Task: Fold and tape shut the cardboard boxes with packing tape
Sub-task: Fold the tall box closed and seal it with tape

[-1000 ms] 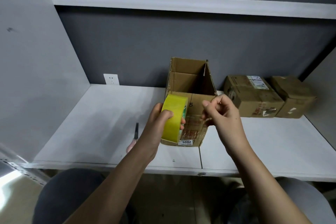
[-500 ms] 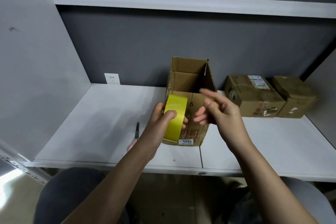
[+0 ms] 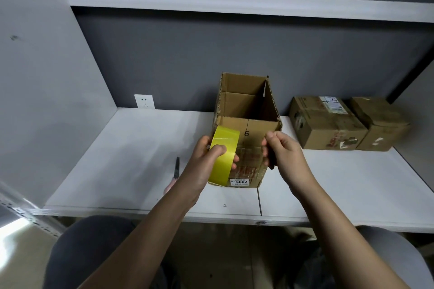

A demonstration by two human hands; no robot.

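Left hand (image 3: pixel 206 159) has a firm grip on the yellow tape roll (image 3: pixel 223 155), thumb over the outer face, fingers through the core. Roll is held in front of the open box (image 3: pixel 246 129), at its 7 o'clock, covering the lower-left of the near wall. Right hand (image 3: pixel 279 150) is at the box's 5 o'clock, thumb and forefinger pinched together, and a clear strip of tape seems to span from roll to pinch across the box front. The film is too transparent to confirm, so I cannot tell for sure that the pinch holds the tape end.

Box stands on the white worktop (image 3: pixel 141 148), flaps all upright, nothing folded yet.

Risks as I read them:
- Tape is out before the flaps are down. Both hands are busy, so nothing is free to fold. Loose film likely curls back and sticks to itself or to the box wall.
- Light empty box, unbraced. Pulling tape against it may tip or skid it toward 12 o'clock.
- Scissors (image 3: pixel 175 173) lie at 9 o'clock of the box, well apart. Reaching means releasing one end.

Two closed boxes (image 3: pixel 347 124) sit at 3 o'clock, out of the way.
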